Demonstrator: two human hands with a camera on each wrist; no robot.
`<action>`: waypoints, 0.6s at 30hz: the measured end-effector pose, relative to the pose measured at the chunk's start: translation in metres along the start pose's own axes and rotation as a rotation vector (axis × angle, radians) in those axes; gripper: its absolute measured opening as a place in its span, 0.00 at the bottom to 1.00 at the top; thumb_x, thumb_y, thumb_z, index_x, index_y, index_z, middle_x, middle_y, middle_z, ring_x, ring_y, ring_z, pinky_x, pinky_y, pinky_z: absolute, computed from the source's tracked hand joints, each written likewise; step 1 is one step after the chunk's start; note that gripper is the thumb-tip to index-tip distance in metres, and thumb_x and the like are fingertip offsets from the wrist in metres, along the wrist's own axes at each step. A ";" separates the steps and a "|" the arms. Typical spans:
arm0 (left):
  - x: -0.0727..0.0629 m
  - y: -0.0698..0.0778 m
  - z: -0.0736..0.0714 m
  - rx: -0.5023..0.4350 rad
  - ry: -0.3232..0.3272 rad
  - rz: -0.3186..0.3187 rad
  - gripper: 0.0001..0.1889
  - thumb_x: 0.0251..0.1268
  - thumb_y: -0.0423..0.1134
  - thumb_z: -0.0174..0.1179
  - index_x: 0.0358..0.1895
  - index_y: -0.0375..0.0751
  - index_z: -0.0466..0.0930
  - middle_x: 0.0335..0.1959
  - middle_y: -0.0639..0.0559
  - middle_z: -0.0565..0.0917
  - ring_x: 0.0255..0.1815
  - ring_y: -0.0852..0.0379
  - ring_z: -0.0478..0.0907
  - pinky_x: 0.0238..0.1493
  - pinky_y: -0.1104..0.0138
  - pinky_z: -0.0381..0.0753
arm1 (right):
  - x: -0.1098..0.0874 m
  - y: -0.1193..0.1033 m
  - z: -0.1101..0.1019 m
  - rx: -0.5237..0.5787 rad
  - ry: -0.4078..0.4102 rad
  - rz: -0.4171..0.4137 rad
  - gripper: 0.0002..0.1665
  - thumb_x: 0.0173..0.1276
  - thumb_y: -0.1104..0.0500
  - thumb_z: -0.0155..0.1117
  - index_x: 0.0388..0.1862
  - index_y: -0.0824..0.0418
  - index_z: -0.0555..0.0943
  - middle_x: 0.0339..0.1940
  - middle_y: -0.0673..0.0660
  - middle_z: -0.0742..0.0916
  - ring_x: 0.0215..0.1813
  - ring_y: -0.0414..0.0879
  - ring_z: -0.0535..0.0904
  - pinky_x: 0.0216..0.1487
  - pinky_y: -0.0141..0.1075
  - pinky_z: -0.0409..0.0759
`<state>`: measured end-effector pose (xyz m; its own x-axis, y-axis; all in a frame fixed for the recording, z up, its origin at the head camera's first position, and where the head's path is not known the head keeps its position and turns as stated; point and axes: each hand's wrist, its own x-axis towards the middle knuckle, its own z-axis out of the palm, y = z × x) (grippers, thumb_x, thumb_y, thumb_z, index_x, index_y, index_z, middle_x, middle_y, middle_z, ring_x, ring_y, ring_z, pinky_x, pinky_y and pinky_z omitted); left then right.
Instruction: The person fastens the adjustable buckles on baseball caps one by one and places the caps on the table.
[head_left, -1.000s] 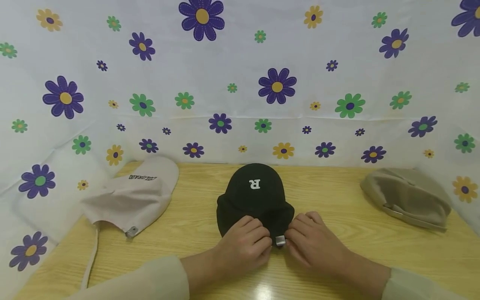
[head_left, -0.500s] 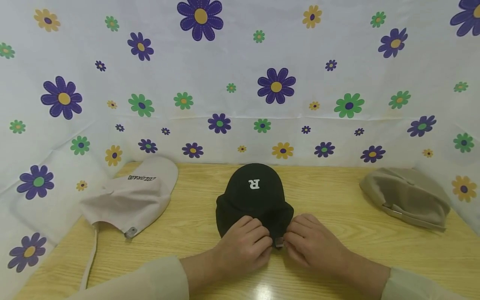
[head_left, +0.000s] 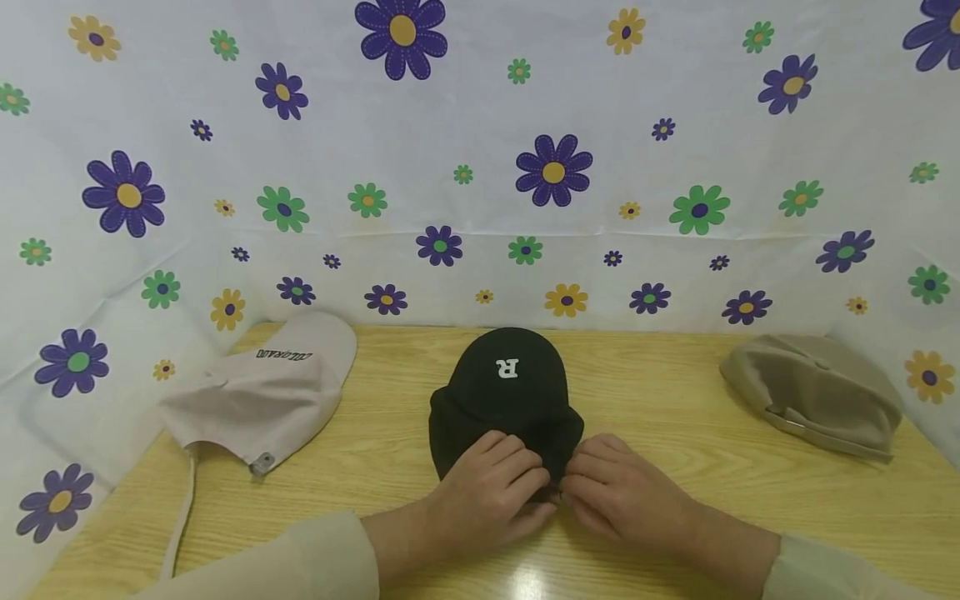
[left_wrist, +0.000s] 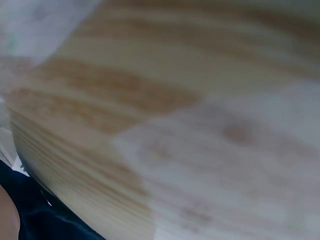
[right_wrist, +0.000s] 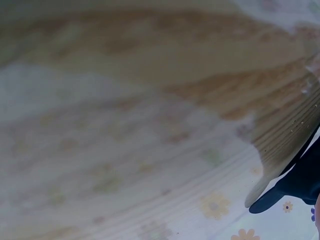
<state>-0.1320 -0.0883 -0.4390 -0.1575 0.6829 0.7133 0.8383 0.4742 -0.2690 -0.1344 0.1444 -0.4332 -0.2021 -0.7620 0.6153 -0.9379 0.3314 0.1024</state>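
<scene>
A black cap (head_left: 512, 367) with a white letter R lies in the middle of the table in the head view, its brim away from me. My left hand (head_left: 491, 487) pinches the cap's near edge with curled fingers, its thumb stretched toward the right. Close beside it, my right hand (head_left: 630, 487) grips the same edge from the right. The fingertips of both hands nearly meet and cover the strap end there. Neither wrist view shows the cap; they hold mostly blurred wood-grain tabletop.
On the left of the wooden table (head_left: 390, 392) lies a pale pink cap (head_left: 262, 400) with dark lettering and a hanging strap (head_left: 180, 517). A khaki cap (head_left: 817, 392) sits at the right. Behind stands a white flower-printed cloth (head_left: 465, 125).
The silver clasp seen between the hands is now covered by fingers. My right hand has shifted slightly left and my left thumb has reached right. The black cap's near part has moved slightly left.
</scene>
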 end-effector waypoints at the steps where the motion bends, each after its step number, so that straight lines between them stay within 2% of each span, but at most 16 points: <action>1: 0.000 0.000 0.000 0.001 0.002 0.003 0.08 0.56 0.46 0.67 0.32 0.47 0.83 0.33 0.57 0.82 0.35 0.58 0.76 0.42 0.66 0.75 | 0.000 0.000 0.000 0.002 0.000 -0.003 0.13 0.77 0.55 0.52 0.36 0.54 0.83 0.36 0.46 0.83 0.43 0.41 0.76 0.56 0.35 0.72; 6: 0.000 0.000 0.001 0.015 0.012 0.025 0.06 0.57 0.44 0.63 0.29 0.47 0.83 0.30 0.57 0.82 0.33 0.59 0.75 0.42 0.67 0.75 | -0.001 -0.001 0.000 -0.005 -0.022 0.001 0.15 0.78 0.54 0.50 0.36 0.53 0.83 0.36 0.45 0.83 0.44 0.41 0.76 0.57 0.35 0.72; 10: 0.000 0.000 0.001 0.026 0.003 0.027 0.07 0.57 0.43 0.60 0.27 0.46 0.82 0.28 0.57 0.81 0.33 0.59 0.75 0.41 0.67 0.75 | -0.001 -0.001 0.000 -0.006 -0.038 0.011 0.12 0.76 0.55 0.53 0.36 0.53 0.83 0.36 0.45 0.83 0.44 0.41 0.76 0.57 0.35 0.71; 15: 0.000 0.000 0.000 0.029 -0.004 0.024 0.07 0.57 0.43 0.60 0.25 0.46 0.82 0.27 0.57 0.81 0.32 0.59 0.75 0.41 0.67 0.75 | -0.001 -0.001 -0.001 -0.018 -0.050 0.019 0.08 0.73 0.56 0.57 0.36 0.53 0.83 0.37 0.46 0.83 0.45 0.41 0.77 0.56 0.35 0.71; 18: 0.000 0.000 0.000 0.034 -0.007 0.026 0.08 0.57 0.43 0.60 0.25 0.46 0.83 0.27 0.57 0.81 0.32 0.58 0.75 0.41 0.67 0.75 | -0.001 -0.001 -0.001 -0.027 -0.052 0.022 0.09 0.74 0.55 0.56 0.36 0.54 0.83 0.37 0.46 0.83 0.45 0.41 0.77 0.56 0.35 0.71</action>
<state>-0.1317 -0.0881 -0.4390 -0.1398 0.6989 0.7014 0.8241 0.4748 -0.3088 -0.1327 0.1458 -0.4330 -0.2376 -0.7821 0.5761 -0.9254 0.3626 0.1105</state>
